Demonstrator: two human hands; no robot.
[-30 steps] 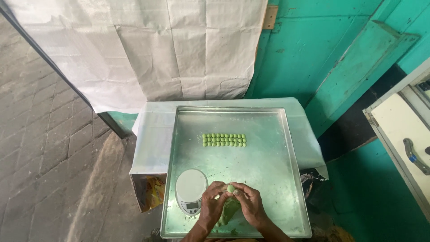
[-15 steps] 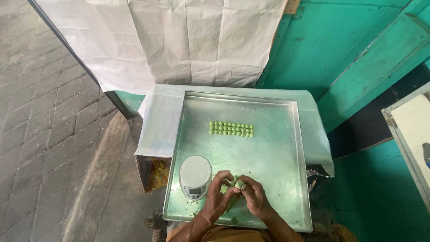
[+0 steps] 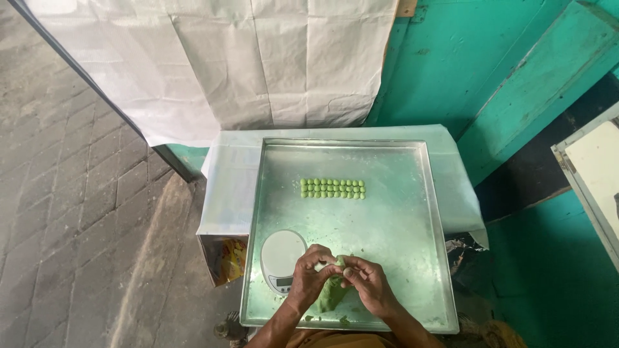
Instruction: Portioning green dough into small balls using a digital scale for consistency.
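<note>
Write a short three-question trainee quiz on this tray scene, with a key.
1. True or false: the small green dough balls sit in neat rows on the square metal tray.
2. Which side of the left hand is the round white kitchen scale? A) left B) right
3. Fill in: both hands, including the right hand, work a lump of ___ dough.

Key: 1 true; 2 A; 3 green.

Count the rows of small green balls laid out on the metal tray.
3 rows of small green balls, side by side in one block on the far half of the metal tray, beyond the white scale. No other finished balls show; the hands may hide some.
</note>
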